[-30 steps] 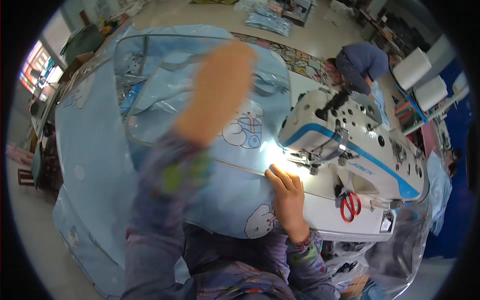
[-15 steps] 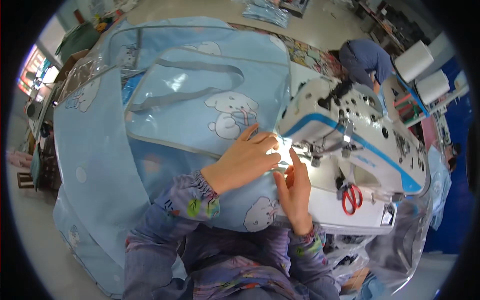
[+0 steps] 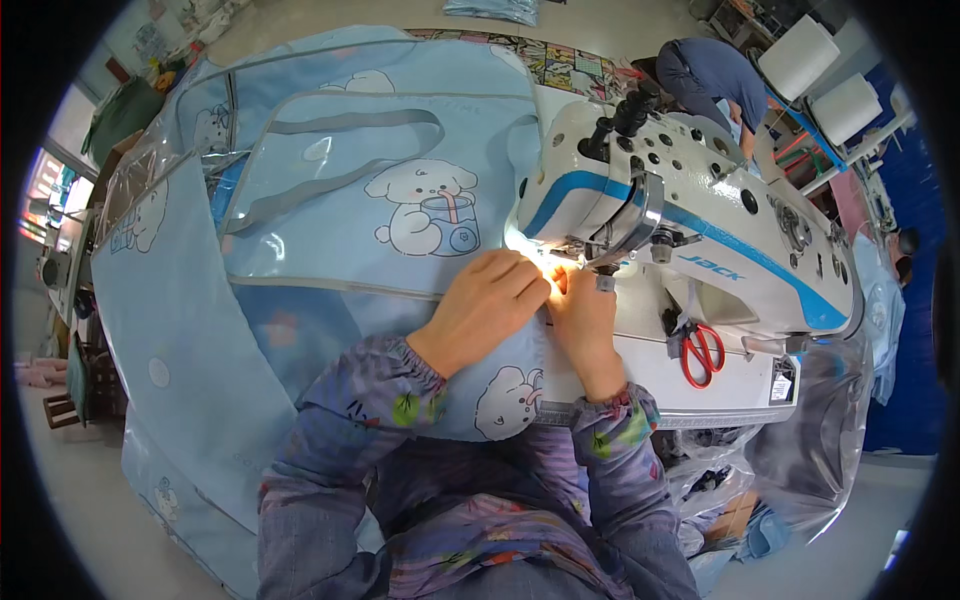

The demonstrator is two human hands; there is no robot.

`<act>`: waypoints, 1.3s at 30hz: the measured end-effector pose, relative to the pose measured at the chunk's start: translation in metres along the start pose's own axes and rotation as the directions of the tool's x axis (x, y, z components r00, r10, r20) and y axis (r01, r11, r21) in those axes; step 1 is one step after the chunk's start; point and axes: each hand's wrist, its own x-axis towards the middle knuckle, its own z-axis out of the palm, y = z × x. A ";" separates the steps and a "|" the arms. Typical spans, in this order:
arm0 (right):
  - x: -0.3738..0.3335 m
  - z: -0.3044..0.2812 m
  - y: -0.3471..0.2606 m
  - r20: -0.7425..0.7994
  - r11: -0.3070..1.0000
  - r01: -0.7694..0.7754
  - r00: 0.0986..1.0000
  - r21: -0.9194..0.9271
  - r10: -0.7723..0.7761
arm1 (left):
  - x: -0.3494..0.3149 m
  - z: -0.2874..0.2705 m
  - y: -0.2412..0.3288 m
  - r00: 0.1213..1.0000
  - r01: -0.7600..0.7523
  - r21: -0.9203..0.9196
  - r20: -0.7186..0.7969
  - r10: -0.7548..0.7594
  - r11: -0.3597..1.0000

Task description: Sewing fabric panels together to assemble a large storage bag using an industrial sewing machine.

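Observation:
Light blue, glossy sheet material (image 3: 330,240) with white cartoon puppies and grey edge binding lies spread to the left of a white and blue sewing machine (image 3: 720,240). A grey strap (image 3: 300,195) loops across it. My left hand (image 3: 485,305) is closed at the material's right edge, just before the needle area. My right hand (image 3: 583,320) is closed beside it, thumb and fingers pinched together. The fingertips of both hands meet under the bright machine lamp. Glare and the fingers hide what they pinch.
Red-handled scissors (image 3: 703,355) lie on the machine bed (image 3: 650,385), right of my right hand. White thread cones (image 3: 800,55) stand at the back right. Behind the machine, a person (image 3: 710,80) bends over. Clear plastic sheeting (image 3: 810,450) hangs at the table's right end.
My right hand's fingers, outstretched before, have closed and come up against the left hand's fingertips. My left hand has curled its fingers in. The whole view has shifted slightly.

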 end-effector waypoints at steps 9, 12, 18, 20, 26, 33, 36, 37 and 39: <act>-0.017 -0.020 0.008 -0.033 0.973 -0.001 0.999 0.231 0.009 | -0.013 0.005 0.005 0.988 0.146 -0.101 0.060 -0.140 0.984; -0.020 -0.024 0.001 -0.105 0.964 0.176 0.982 0.200 -0.157 | -0.014 0.005 0.008 0.986 0.160 -0.080 0.067 -0.155 0.984; -0.004 -0.033 0.003 0.187 0.997 0.015 0.982 0.080 -0.030 | -0.015 0.007 0.015 0.986 0.161 -0.073 0.050 -0.158 0.984; -0.003 -0.032 0.004 0.157 0.991 0.029 0.986 0.134 -0.050 | -0.013 0.009 0.016 0.984 0.173 -0.062 0.064 -0.169 0.983; -0.007 -0.024 0.012 0.103 0.955 0.008 0.994 0.295 -0.040 | -0.006 0.013 0.011 0.979 0.188 -0.009 0.080 -0.186 0.982; -0.017 -0.030 0.014 0.008 0.942 0.221 0.973 0.253 -0.231 | -0.005 0.019 0.009 0.984 0.175 -0.040 0.039 -0.174 0.984; -0.017 -0.029 0.010 0.047 0.960 0.263 0.962 0.092 -0.268 | -0.003 0.019 0.008 0.969 0.247 -0.126 0.003 -0.248 0.961; -0.016 -0.028 0.009 0.065 0.966 0.253 0.965 0.045 -0.255 | -0.002 0.019 0.006 0.972 0.232 -0.143 -0.003 -0.234 0.962; -0.015 -0.027 0.010 0.084 0.969 0.245 0.966 -0.003 -0.244 | -0.001 0.018 0.002 0.975 0.218 -0.160 -0.012 -0.223 0.963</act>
